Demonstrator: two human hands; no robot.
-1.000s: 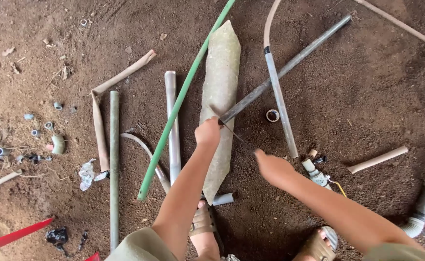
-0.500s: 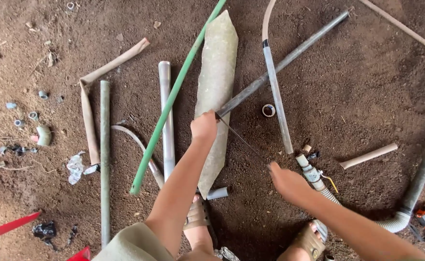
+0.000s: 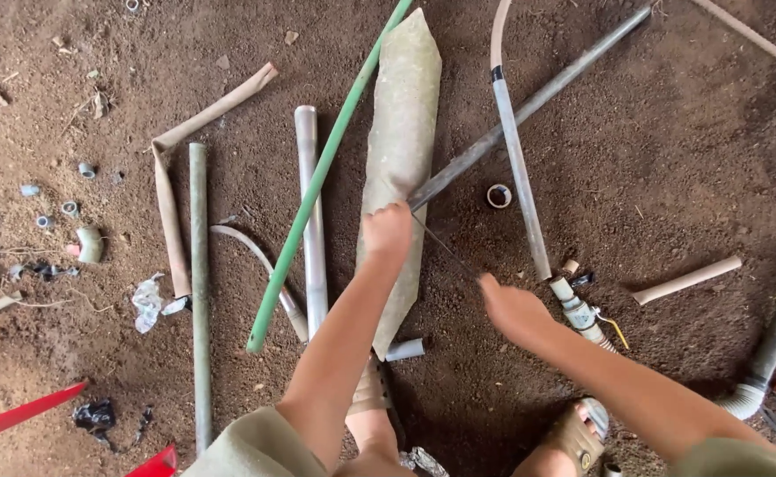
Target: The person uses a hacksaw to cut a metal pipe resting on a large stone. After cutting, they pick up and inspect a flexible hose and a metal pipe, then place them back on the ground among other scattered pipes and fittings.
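Note:
My left hand (image 3: 388,231) is closed around the near end of a long dark grey pipe (image 3: 529,106). That pipe runs up to the far right and rests on a wide, pale, flattened tube (image 3: 403,124) lying lengthwise in front of me. My right hand (image 3: 507,305) grips a thin dark blade (image 3: 448,249). The blade slants up-left and meets the grey pipe just beside my left hand. Both forearms reach in from the bottom edge. My sandalled feet (image 3: 578,433) stand on the dirt below them.
On the brown dirt lie a green pipe (image 3: 317,185), a light grey pipe (image 3: 311,203), a dull green pipe (image 3: 199,291), a bent tan hose (image 3: 169,212) and a white-and-grey pipe (image 3: 519,168). Small fittings (image 3: 88,243) are scattered at the left. A valve fitting (image 3: 582,314) and a pipe ring (image 3: 498,195) are at the right.
My right hand drew back toward me with the blade, then pushed forward a little. My left hand stayed on the grey pipe's end. The view shifted slightly.

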